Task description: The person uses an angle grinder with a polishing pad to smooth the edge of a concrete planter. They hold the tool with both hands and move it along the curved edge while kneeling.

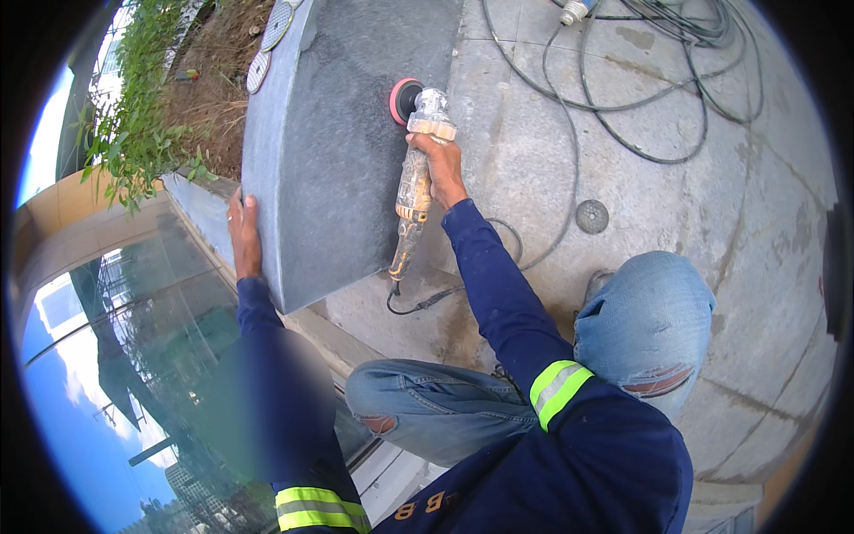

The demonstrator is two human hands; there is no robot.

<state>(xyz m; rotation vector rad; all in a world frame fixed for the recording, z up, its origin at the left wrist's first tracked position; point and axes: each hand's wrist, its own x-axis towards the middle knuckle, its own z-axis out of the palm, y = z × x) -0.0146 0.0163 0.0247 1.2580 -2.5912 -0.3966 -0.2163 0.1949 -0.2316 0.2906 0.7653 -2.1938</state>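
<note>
My right hand (435, 165) grips the body of a worn, dust-covered yellow angle grinder (414, 200). Its round backing pad with a pink rim (405, 102) is at the grey stone slab's surface; whether it touches cannot be told. The power cord runs from the tool's lower end onto the paving. My left hand (245, 231) holds the left edge of the slab (334, 178), thumb and fingers against it. Several round pads (267, 40) lie along that edge, above my left hand.
Coiled cables with a blue-and-white connector (575, 12) lie on concrete paving (649, 205) at upper right, near a round grey disc (592, 216). Left are plants (133, 107), soil (209, 98) and reflective glass (107, 374). My bent knees (645, 320) are at lower right.
</note>
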